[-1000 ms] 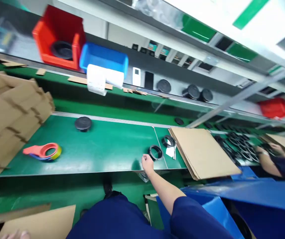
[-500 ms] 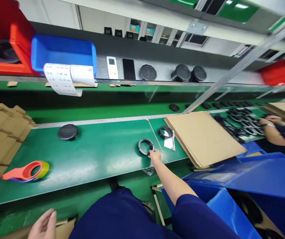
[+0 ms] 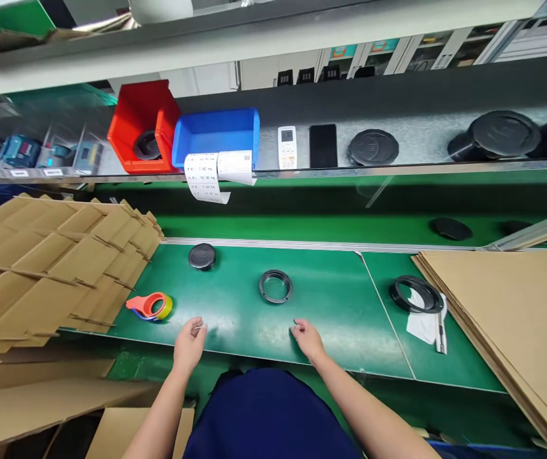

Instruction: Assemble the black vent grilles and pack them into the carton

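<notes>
Though both hands are empty, fingers loosely relaxed, the right hand [image 3: 308, 339] is nearest the black plastic ring [image 3: 276, 286], which lies flat on the green bench mat [image 3: 350, 319] just beyond it, not touching; the left hand [image 3: 190, 344] is near a red tape dispenser [image 3: 146, 306].

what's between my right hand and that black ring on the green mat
Nothing visible stands in the way. The right hand is near the front edge of the green mat, and only bare mat lies between it and the black ring, which sits up and to the left of the hand in this view.
</notes>
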Demonstrator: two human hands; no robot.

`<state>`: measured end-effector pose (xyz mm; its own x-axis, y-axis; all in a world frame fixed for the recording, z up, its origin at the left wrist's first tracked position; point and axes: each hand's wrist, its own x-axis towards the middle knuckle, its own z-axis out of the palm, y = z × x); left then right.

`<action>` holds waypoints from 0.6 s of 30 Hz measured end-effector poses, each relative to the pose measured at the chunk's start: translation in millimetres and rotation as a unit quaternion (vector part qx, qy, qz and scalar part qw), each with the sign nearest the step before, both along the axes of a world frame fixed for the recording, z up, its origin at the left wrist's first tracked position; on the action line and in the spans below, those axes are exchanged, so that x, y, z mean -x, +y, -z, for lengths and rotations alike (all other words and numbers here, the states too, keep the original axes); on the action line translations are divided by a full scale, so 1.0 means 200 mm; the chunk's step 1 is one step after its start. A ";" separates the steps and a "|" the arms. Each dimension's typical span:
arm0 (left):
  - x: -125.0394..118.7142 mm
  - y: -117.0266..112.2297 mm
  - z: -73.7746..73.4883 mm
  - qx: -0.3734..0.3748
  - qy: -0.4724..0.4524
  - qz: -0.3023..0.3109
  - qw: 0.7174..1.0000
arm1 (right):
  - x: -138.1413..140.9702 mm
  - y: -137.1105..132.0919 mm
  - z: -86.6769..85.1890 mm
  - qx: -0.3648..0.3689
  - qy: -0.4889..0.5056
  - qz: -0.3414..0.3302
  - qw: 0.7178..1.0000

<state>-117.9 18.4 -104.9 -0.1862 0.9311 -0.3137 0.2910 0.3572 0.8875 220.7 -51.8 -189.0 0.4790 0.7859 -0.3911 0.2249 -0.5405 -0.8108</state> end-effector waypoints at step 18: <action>-0.20 1.23 0.08 0.185 -0.166 -0.169 0.954 | 0.16 -0.26 -0.04 0.078 -0.040 0.068 0.994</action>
